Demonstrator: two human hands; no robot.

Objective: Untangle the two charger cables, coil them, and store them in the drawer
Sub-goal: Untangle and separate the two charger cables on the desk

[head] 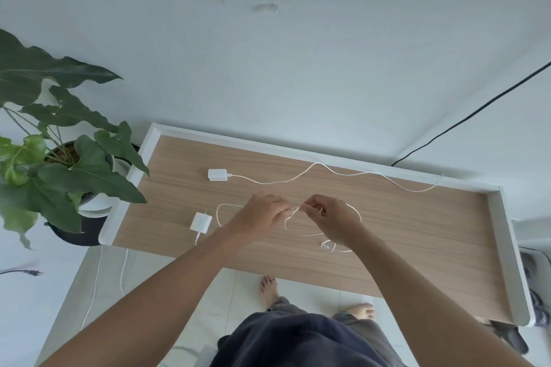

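left hand [262, 213] and right hand [334, 219] each pinch the thin white charger cable [287, 219] mid-frame; better to ease its loop open than tug.

A light wood-grain tabletop [417, 232] has a raised white rim [238, 140] along its back and sides. Toward the back lies a far charger block [217, 174], its far cable [343, 172] snaking right to the rim. At front left lies a near charger block [200, 221]; the near cable [219, 214] loops loosely mid-table.
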